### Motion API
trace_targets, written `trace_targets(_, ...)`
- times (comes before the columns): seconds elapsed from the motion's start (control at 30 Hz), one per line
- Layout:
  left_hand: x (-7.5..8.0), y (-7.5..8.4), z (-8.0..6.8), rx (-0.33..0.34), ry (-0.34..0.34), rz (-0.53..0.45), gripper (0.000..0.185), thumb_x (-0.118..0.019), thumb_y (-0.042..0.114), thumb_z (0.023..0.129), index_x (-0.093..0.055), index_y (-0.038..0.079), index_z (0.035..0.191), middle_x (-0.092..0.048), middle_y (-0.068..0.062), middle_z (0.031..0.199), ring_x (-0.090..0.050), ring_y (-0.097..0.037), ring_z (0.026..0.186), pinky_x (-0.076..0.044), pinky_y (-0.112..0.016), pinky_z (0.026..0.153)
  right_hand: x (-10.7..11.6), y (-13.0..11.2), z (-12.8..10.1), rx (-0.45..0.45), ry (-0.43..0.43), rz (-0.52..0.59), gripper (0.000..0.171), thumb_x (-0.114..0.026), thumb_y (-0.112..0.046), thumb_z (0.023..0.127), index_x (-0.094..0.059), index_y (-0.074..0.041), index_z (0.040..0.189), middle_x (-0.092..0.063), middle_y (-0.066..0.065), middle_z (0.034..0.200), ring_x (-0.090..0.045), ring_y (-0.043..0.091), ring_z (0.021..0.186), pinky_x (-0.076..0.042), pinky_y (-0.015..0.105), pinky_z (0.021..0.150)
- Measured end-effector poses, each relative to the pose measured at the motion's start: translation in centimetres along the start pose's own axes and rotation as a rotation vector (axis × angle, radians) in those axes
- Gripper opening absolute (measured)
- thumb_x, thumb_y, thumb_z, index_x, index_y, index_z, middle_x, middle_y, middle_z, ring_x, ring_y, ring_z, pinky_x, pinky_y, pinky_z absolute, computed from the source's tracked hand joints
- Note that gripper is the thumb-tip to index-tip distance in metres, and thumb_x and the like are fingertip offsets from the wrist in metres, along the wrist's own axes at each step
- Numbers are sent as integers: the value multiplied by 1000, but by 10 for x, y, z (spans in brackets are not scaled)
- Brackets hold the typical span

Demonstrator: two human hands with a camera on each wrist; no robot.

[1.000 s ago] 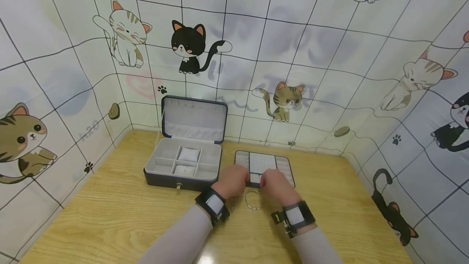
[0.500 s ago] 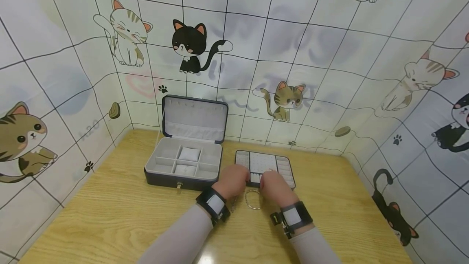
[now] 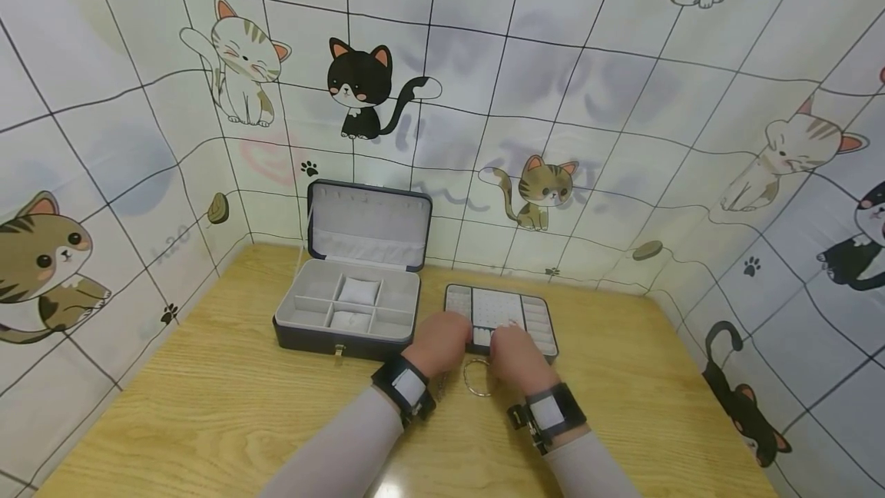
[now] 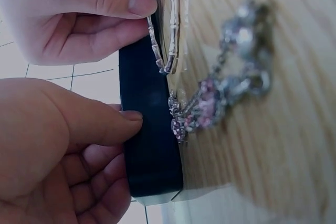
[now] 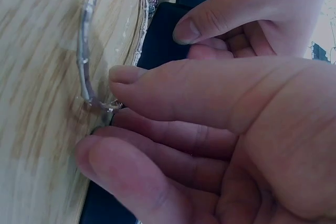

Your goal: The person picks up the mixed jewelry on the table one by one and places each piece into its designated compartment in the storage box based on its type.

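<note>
The pale wooden table [image 3: 207, 406] shows a straight grain under a smooth, slightly glossy finish, with a bright glare patch at 6 o'clock. The thin silver metal bangle [image 3: 477, 376] is shiny and knobbly, jointed like bamboo. At 9 o'clock from it, the beaded chain bracelet [image 4: 220, 93] glitters with silver links and pink stones. The flat dark tray [image 3: 501, 315] has smooth matt navy sides. The open dark jewellery box [image 3: 349, 298] is lined with soft grey velvety cloth.
</note>
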State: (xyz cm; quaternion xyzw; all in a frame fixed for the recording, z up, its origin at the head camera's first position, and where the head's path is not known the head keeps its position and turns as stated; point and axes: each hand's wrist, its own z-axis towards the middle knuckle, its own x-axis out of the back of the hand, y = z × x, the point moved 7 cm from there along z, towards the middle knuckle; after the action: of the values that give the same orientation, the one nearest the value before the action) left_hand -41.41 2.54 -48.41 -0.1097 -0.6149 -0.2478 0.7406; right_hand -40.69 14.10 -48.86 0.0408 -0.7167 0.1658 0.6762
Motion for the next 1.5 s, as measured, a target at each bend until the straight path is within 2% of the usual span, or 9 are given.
trace_targets(0.23,-3,0,1,3,-10,-4,24,-73,5,86,-67,19,68,-63,4,70,-50,-11,63,-45,-30,57,0,-4,-2,15,13,-23,18,-75,4,75,-62,-7,69,-60,3,68,-54,20,66,-51,34,65)
trace_targets(0.43,-3,1,1,0,-15,0,24,-74,5,86,-66,18,67,-64,4,71,-51,-11,64,-48,-31,60,-1,-6,-1,31,35,-62,23,-75,3,82,-62,-9,67,-60,2,66,-53,19,65,-50,34,65)
trace_targets(0.63,-3,1,1,-5,-20,-2,22,-74,6,87,-68,18,70,-65,3,73,-52,-11,66,-49,-31,62,-1,-7,-1,30,40,-70,23,-74,3,83,-62,-9,68,-60,2,66,-52,18,63,-47,32,61)
trace_targets(0.93,-2,2,0,-17,-9,17,19,-75,7,85,-69,18,71,-66,3,73,-53,-12,65,-49,-31,60,-1,-7,-1,27,50,-86,17,-75,1,85,-65,-7,73,-63,4,70,-54,19,67,-53,36,69)
trace_targets(1.23,0,5,-2,-52,19,39,17,-73,9,89,-69,18,74,-68,2,76,-60,-14,69,-51,-32,62,-1,-9,-3,72,92,-128,24,-77,-3,88,-63,-8,69,-61,2,66,-53,18,62,-52,36,66)
trace_targets(1.5,-2,2,-1,-33,8,29,17,-72,10,91,-70,18,77,-67,3,78,-57,-12,68,-50,-30,61,0,-9,-2,71,105,-85,26,-79,-6,88,-64,-11,68,-60,-1,64,-52,16,61,-49,34,64)
